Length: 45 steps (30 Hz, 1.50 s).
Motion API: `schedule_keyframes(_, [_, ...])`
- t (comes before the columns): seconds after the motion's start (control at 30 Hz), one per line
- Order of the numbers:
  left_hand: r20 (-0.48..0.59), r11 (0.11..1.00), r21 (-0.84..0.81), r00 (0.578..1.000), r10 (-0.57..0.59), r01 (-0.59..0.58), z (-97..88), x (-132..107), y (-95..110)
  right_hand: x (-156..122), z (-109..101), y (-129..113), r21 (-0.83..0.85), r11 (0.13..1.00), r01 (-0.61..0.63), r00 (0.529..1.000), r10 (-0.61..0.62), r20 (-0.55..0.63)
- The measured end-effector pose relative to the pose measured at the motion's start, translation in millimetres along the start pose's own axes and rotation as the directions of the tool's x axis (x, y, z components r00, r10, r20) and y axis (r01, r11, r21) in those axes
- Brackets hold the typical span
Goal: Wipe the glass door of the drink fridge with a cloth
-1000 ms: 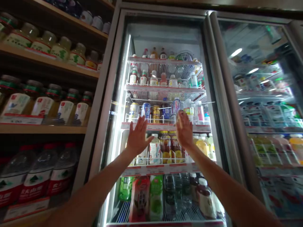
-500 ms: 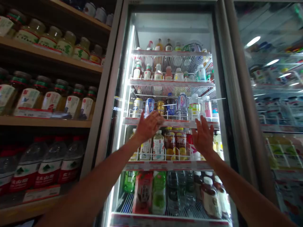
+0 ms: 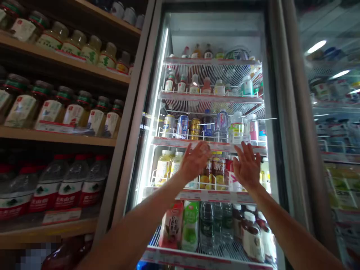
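In the head view my left hand [image 3: 196, 160] is raised, fingers spread and holding nothing, before the fourth shelf of a lit drinks cooler [image 3: 215, 28]. To its right, my right hand [image 3: 247, 165] is also raised empty, palm forward with its fingers apart. Reflections show glass in front of the drinks; whether either hand touches it I cannot tell. Between the hands stand brown bottles with yellow caps [image 3: 218, 170]. Just above them, a shelf holds a blue can [image 3: 182, 126], a gold can [image 3: 195, 129] and a pink-labelled bottle [image 3: 253, 129].
At left, wooden shelves [image 3: 56, 137] carry jars and red-capped water bottles [image 3: 68, 187]. A metal frame [image 3: 128, 123] divides them from the cooler. Another glass-fronted cooler [image 3: 334, 135] stands at right. Cartons [image 3: 190, 227] and white-capped bottles [image 3: 251, 236] fill the low cooler shelf.
My left hand has moved right and slightly down, closer to my right hand. The right hand has shifted slightly right and down in view. The shelves also appear farther right in view.
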<state>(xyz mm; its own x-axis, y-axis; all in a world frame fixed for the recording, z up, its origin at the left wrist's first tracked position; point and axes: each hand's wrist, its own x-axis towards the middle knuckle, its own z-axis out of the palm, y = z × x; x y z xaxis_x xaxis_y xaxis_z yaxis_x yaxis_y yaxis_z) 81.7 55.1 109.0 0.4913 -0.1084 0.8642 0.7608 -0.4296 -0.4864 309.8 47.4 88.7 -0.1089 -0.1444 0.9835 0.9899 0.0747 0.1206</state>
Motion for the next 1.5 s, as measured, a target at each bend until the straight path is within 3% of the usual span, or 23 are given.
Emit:
schedule_keyframes(0.07, [-0.005, 0.976, 0.046, 0.977, -0.211, 0.211, -21.1, -14.6, -46.7, -1.1, 0.3, -0.6, -0.005, 1.000, -0.005, 1.000, 0.005, 0.010])
schedule_keyframes(0.13, [-0.146, 0.850, 0.083, 0.850, -0.506, 0.520, -39.6, -22.4, -87.1, -2.5, 1.3, -2.5, -0.017, 1.000, -0.021, 1.000, 0.021, 0.002])
schedule_keyframes(0.2, [-0.251, 0.726, 0.065, 0.715, -0.652, 0.685, -44.9, -21.6, -97.3, -3.7, 2.6, -4.3, -0.023, 0.999, -0.034, 0.999, 0.033, -0.003])
schedule_keyframes(0.23, [-0.260, 0.720, 0.054, 0.706, -0.659, 0.692, -41.2, -18.8, -88.7, -4.2, 3.1, -4.7, -0.019, 0.999, -0.034, 0.999, 0.034, -0.003])
schedule_keyframes(0.3, [-0.190, 0.825, 0.038, 0.814, -0.549, 0.564, -23.5, -11.1, -50.8, -4.7, 3.5, -4.5, -0.002, 0.999, -0.032, 0.999, 0.032, 0.000])
schedule_keyframes(0.37, [-0.102, 0.951, 0.009, 0.946, -0.307, 0.309, -2.3, -4.2, -5.7, -4.6, 2.8, -3.3, 0.017, 0.999, -0.027, 1.000, 0.028, -0.002])
schedule_keyframes(0.43, [-0.040, 0.995, -0.023, 0.994, -0.099, 0.098, 9.1, -1.2, 21.0, -4.1, 1.5, -2.0, 0.021, 0.999, -0.027, 1.000, 0.027, -0.001])
schedule_keyframes(0.5, [-0.005, 0.998, -0.034, 0.999, -0.051, 0.051, 3.8, -3.9, 14.9, -3.7, 0.3, -1.4, 0.012, 1.000, -0.024, 1.000, 0.024, 0.006])
schedule_keyframes(0.57, [-0.008, 0.983, -0.007, 0.983, -0.181, 0.181, -14.2, -10.5, -19.1, -3.8, 0.0, -2.0, -0.001, 1.000, -0.028, 1.000, 0.028, 0.010])
schedule_keyframes(0.6, [-0.049, 0.952, 0.021, 0.952, -0.303, 0.304, -24.5, -14.0, -40.3, -4.0, 0.1, -2.6, -0.007, 0.999, -0.034, 0.999, 0.034, 0.004])
schedule_keyframes(0.67, [-0.166, 0.837, 0.053, 0.831, -0.530, 0.545, -40.2, -18.9, -73.8, -4.6, 0.7, -4.2, -0.018, 0.999, -0.048, 0.999, 0.048, -0.001])
schedule_keyframes(0.73, [-0.220, 0.770, 0.055, 0.760, -0.611, 0.635, -41.7, -19.5, -78.6, -5.5, 1.4, -5.1, -0.020, 0.998, -0.055, 0.998, 0.055, 0.003])
schedule_keyframes(0.77, [-0.220, 0.778, 0.053, 0.767, -0.602, 0.626, -36.4, -18.5, -68.2, -5.9, 1.7, -5.1, -0.017, 0.998, -0.054, 0.999, 0.054, 0.008])
schedule_keyframes(0.83, [-0.176, 0.865, 0.048, 0.856, -0.486, 0.500, -17.4, -16.3, -30.4, -6.6, 2.3, -4.1, -0.005, 0.999, -0.051, 0.999, 0.051, 0.013])
schedule_keyframes(0.9, [-0.077, 0.980, 0.020, 0.977, -0.197, 0.199, 2.5, -17.4, 9.0, -6.9, 2.6, -2.5, 0.013, 0.999, -0.053, 0.999, 0.053, 0.008])
schedule_keyframes(0.93, [-0.043, 0.996, 0.006, 0.995, -0.093, 0.093, 8.4, -20.0, 21.1, -6.9, 2.6, -1.8, 0.020, 0.998, -0.053, 0.999, 0.053, 0.008])
schedule_keyframes(1.0, [0.001, 0.999, -0.004, 0.999, -0.036, 0.036, 7.6, -29.0, 20.7, -6.7, 2.2, -1.3, 0.022, 0.998, -0.054, 0.998, 0.053, 0.014])
schedule_keyframes(1.07, [-0.013, 0.983, 0.020, 0.983, -0.183, 0.183, -7.4, -39.2, -9.2, -6.3, 1.4, -2.2, 0.009, 0.999, -0.052, 0.998, 0.052, 0.021])
schedule_keyframes(1.17, [-0.185, 0.863, 0.055, 0.854, -0.486, 0.503, -30.6, -46.1, -62.1, -5.4, -0.1, -5.2, -0.013, 0.998, -0.057, 0.998, 0.057, 0.038])
schedule_keyframes(1.23, [-0.240, 0.822, 0.050, 0.806, -0.541, 0.567, -31.0, -45.0, -66.4, -5.1, -0.8, -6.8, -0.018, 0.998, -0.066, 0.997, 0.067, 0.048])
schedule_keyframes(1.3, [-0.212, 0.873, 0.047, 0.859, -0.466, 0.486, -18.0, -44.4, -37.6, -5.2, -1.2, -7.2, -0.016, 0.997, -0.069, 0.996, 0.070, 0.059])
schedule_keyframes(1.4, [-0.095, 0.992, 0.020, 0.988, -0.123, 0.125, 7.5, -52.5, 26.5, -5.9, -1.3, -5.6, -0.010, 0.998, -0.064, 0.996, 0.064, 0.058])
schedule_keyframes(1.5, [-0.023, 0.995, -0.011, 0.994, 0.103, -0.103, 10.1, -72.5, 42.5, -6.6, -1.9, -3.2, -0.004, 0.998, -0.060, 0.997, 0.061, 0.044])
